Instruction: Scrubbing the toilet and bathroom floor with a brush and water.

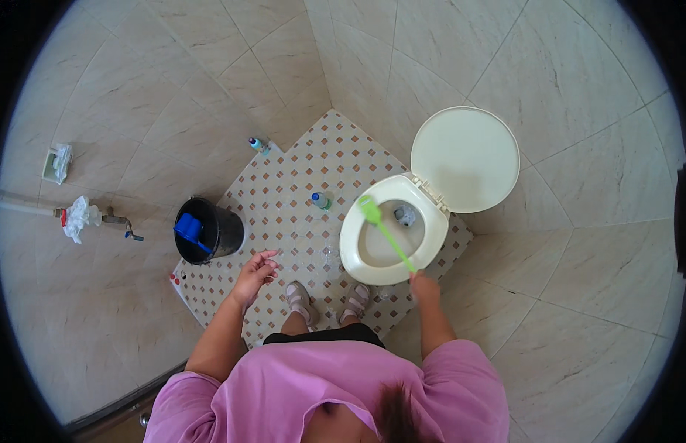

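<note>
My right hand (425,286) is closed round the handle end of a light green toilet brush (389,238). The brush's head lies over the far left part of the cream toilet seat (350,240); whether it touches the seat I cannot tell. Behind the bowl the round lid (467,159) is raised against the wall. Inside the bowl (376,247), water shows at the far right. My left hand (256,278) hangs in the air over the floor with nothing in it, its fingers loosely curled and apart. The black bucket is the thing nearest to it.
A black bucket (228,230) with a blue dipper (189,229) in it stands at the left. Two small bottles are on the floor: one blue-capped (321,200), one by the wall (259,145). A tap (118,220) and soap dish (56,164) are on the left wall.
</note>
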Demonstrator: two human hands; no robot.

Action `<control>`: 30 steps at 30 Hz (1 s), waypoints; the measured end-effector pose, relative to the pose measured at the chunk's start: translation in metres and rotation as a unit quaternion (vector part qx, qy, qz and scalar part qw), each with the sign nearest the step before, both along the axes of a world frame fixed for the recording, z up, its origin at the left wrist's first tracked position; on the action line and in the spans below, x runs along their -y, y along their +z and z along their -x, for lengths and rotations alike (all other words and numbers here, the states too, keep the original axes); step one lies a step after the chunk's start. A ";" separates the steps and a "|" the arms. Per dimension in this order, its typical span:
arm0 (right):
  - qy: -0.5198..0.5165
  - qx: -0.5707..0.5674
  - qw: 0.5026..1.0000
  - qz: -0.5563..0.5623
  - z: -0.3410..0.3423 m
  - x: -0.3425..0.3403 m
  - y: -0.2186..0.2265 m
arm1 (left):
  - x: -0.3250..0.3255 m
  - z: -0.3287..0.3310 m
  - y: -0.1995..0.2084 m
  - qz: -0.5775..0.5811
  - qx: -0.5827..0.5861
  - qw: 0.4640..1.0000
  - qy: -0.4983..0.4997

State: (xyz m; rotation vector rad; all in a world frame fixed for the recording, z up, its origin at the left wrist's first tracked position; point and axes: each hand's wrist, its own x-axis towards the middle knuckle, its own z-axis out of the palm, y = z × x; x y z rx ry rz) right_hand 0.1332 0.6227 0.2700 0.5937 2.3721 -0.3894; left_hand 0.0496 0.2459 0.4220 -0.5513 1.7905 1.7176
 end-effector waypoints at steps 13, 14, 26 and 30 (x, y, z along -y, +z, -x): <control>-0.122 -0.065 0.990 -0.017 0.034 -0.023 0.012 | -0.002 0.009 0.004 -0.023 -0.012 0.999 0.046; -0.119 -0.066 0.991 -0.015 0.027 -0.017 0.007 | -0.002 0.008 0.005 -0.030 -0.018 0.998 0.057; 0.066 -0.018 0.998 -0.005 0.023 -0.016 -0.007 | -0.002 0.015 -0.002 -0.032 -0.006 0.998 0.049; 0.043 -0.013 0.999 -0.016 0.029 -0.029 -0.003 | -0.008 0.020 -0.002 -0.038 -0.004 0.999 0.026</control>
